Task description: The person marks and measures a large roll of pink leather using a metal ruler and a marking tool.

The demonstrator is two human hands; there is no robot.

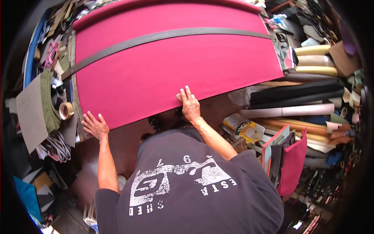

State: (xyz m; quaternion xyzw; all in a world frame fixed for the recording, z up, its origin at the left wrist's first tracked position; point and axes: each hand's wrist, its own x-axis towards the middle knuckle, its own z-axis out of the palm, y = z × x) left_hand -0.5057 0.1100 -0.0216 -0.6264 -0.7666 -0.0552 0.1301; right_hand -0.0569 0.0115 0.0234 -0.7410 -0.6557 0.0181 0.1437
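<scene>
A wide sheet of magenta fabric (175,70) lies spread over the worktable, its far end wound into a roll (167,7). Across it, from side to side, rests a long dark straightedge (171,34), beyond both hands. My left hand (96,125) is open at the near left corner of the fabric, fingers spread and pointing away from me. Over the near edge, right of the middle, lies my right hand (190,105), open, with two fingers stretched forward on the cloth and the thumb out to the left.
Left of the fabric are a tape roll (66,110), a grey board (33,111) and a bundle of white cord (56,146). Several material rolls (296,93) are stacked at the right, above a yellow-and-white bag (245,126) and upright magenta pieces (293,165).
</scene>
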